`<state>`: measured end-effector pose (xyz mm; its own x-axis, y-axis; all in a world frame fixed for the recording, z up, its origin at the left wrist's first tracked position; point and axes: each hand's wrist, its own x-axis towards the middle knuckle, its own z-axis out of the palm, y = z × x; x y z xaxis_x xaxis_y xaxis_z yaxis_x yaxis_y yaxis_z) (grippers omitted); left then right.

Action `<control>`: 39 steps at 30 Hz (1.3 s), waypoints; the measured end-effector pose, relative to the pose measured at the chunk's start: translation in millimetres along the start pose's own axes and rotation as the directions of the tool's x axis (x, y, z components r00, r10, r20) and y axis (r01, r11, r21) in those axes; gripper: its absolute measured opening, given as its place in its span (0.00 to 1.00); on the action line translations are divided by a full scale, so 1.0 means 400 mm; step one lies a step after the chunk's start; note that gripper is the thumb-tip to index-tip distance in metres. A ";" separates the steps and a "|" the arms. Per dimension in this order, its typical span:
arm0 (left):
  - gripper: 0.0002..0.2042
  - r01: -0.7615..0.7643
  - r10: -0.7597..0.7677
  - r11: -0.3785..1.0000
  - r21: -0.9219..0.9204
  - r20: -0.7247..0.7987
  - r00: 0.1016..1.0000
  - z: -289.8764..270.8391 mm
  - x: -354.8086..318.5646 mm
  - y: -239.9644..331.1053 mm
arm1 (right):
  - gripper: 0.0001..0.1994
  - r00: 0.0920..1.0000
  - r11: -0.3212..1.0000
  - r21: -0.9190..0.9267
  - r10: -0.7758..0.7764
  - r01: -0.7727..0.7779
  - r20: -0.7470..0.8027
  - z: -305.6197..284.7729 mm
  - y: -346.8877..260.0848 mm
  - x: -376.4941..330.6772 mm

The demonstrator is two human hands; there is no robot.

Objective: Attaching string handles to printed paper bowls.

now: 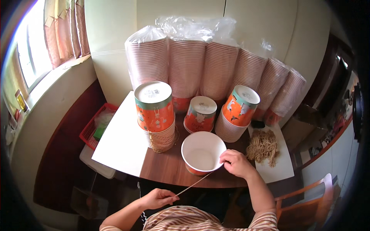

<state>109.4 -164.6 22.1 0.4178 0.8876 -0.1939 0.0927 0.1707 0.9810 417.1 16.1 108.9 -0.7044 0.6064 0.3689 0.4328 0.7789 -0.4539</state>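
Note:
An open paper bucket (203, 152), white inside with an orange outer wall, stands upright at the table's near edge. My right hand (236, 163) grips its right rim, thumb and fingers closed there. A thin tan string (192, 185) runs taut from the bucket's front down to my left hand (157, 198), which pinches its end in front of the table. Whether the string's other end is under my right fingers is hidden. Behind stand an upside-down orange bucket (200, 115), an inverted stack (155, 111) with string hanging on it, and another inverted stack (241, 109).
Tall plastic-wrapped stacks of paper buckets (187, 65) line the table's back. A tangled bundle of tan strings (263, 148) lies at the right, by a small black object (257, 124). A red basket (89, 133) sits left of the table, a wooden chair (304, 196) at lower right.

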 end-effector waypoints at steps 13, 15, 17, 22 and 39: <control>0.13 -0.062 0.048 0.992 0.107 0.127 0.991 0.015 0.060 0.151 | 0.31 0.999 0.965 0.264 -0.005 -0.005 0.038 0.070 -0.272 -0.015; 0.12 -0.119 0.110 0.990 0.077 0.116 0.987 0.037 0.087 0.160 | 0.34 0.979 0.897 0.421 0.055 -0.135 0.197 0.123 -0.319 -0.014; 0.14 -0.114 0.110 0.993 0.019 0.147 0.983 0.032 0.105 0.166 | 0.30 0.970 0.876 0.452 0.069 -0.171 0.233 0.159 -0.299 -0.016; 0.19 0.277 -0.184 0.897 -0.346 0.278 0.943 -0.006 0.123 0.133 | 0.05 0.989 0.946 0.302 0.086 -0.118 0.117 0.134 -0.245 -0.030; 0.13 0.292 -0.165 0.781 -0.552 0.269 0.949 0.005 0.095 0.089 | 0.04 0.975 0.895 0.386 0.196 -0.222 0.106 0.103 -0.202 -0.101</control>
<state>130.4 -125.4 49.5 0.6245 0.6989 -0.3487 -0.3044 0.6289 0.7154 387.6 -78.0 97.3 -0.6617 0.7266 0.1847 0.3264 0.5010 -0.8015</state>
